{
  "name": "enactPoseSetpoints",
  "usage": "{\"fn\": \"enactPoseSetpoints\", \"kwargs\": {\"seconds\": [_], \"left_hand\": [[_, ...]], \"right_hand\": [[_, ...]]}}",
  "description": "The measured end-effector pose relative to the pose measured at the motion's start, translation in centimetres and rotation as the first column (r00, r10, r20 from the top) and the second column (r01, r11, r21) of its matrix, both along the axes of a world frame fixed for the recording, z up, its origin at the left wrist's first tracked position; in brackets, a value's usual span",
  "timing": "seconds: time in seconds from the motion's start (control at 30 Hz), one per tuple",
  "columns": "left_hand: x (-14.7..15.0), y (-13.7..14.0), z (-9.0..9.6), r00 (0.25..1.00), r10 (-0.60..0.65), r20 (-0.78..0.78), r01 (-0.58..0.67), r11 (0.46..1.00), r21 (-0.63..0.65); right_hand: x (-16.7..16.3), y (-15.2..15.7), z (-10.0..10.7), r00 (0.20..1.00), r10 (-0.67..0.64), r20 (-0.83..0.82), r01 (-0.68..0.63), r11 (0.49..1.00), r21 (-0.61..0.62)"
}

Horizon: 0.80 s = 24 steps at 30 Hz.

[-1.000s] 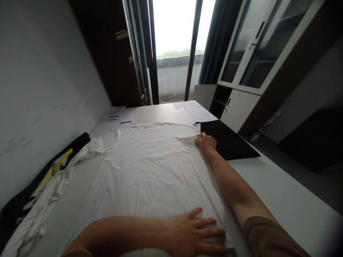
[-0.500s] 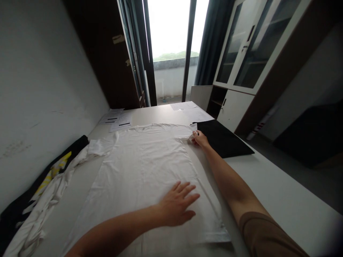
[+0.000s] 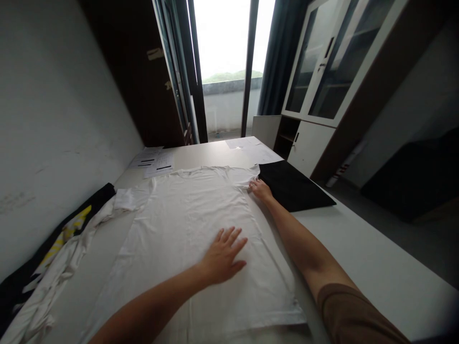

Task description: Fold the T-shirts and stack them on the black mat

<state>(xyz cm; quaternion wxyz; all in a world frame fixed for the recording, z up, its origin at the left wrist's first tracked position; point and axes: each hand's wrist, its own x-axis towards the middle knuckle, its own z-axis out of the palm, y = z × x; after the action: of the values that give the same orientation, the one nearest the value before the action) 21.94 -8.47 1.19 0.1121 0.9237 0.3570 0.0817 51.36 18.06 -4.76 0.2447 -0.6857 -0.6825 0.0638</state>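
A white T-shirt [image 3: 172,229] lies spread on the table, its neckline toward the window. My left hand [image 3: 223,255] rests flat on the front of the shirt, fingers spread and palm down. At the right sleeve, my right hand [image 3: 261,189] has its fingers closed on the sleeve's edge, next to a folded black cloth [image 3: 292,186]. The fingertips of that hand are partly hidden by the fabric. The left sleeve [image 3: 131,198] lies out to the side, a little creased.
Along the wall on the left lie bunched garments [image 3: 64,253], white, black and yellow. Printed sheets [image 3: 159,163] sit at the far left of the white table [image 3: 358,253], with more paper [image 3: 247,145] at its far end. A cabinet [image 3: 315,138] stands beyond the right edge.
My left hand has slid up and left over the shirt. My right hand has moved slightly left and turned, with its fingers lower on the sleeve; the sleeve lies flatter.
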Motion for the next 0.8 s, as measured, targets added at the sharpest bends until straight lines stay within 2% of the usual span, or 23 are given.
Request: {"fn": "enactPoseSetpoints", "kwargs": {"seconds": [0.1, 0.17, 0.27, 0.43, 0.57, 0.67, 0.8], "left_hand": [[-1.6, 2.4, -0.6, 0.983, 0.177, -0.042, -0.175, 0.984, 0.028], [-2.3, 3.3, -1.2, 0.974, 0.216, -0.063, -0.215, 0.976, 0.022], [-2.7, 3.7, -1.9, 0.981, 0.186, -0.061, -0.186, 0.982, 0.015], [-2.4, 3.5, -2.3, 0.990, 0.138, -0.030, -0.138, 0.990, 0.012], [-2.5, 3.7, -2.3, 0.992, 0.124, -0.031, -0.123, 0.992, 0.014], [-2.7, 3.9, -2.4, 0.994, 0.103, -0.032, -0.103, 0.995, 0.018], [-2.7, 3.8, -2.2, 0.996, 0.084, -0.042, -0.083, 0.996, 0.013]], "right_hand": [[0.3, 0.0, 0.1, 0.993, -0.004, -0.122, 0.006, 1.000, 0.017], [0.7, 0.1, 0.2, 0.978, -0.025, -0.205, 0.037, 0.998, 0.056], [1.0, 0.2, 0.4, 0.951, -0.040, -0.307, 0.072, 0.993, 0.092], [0.3, 0.5, 0.9, 0.914, -0.016, -0.406, 0.009, 1.000, -0.017], [-0.4, 0.4, 1.1, 0.885, -0.010, -0.465, -0.008, 0.999, -0.038], [-0.3, 0.3, 1.1, 0.897, -0.009, -0.442, -0.004, 1.000, -0.030], [-0.4, 0.2, 1.0, 0.935, 0.086, -0.344, -0.113, 0.992, -0.059]]}}
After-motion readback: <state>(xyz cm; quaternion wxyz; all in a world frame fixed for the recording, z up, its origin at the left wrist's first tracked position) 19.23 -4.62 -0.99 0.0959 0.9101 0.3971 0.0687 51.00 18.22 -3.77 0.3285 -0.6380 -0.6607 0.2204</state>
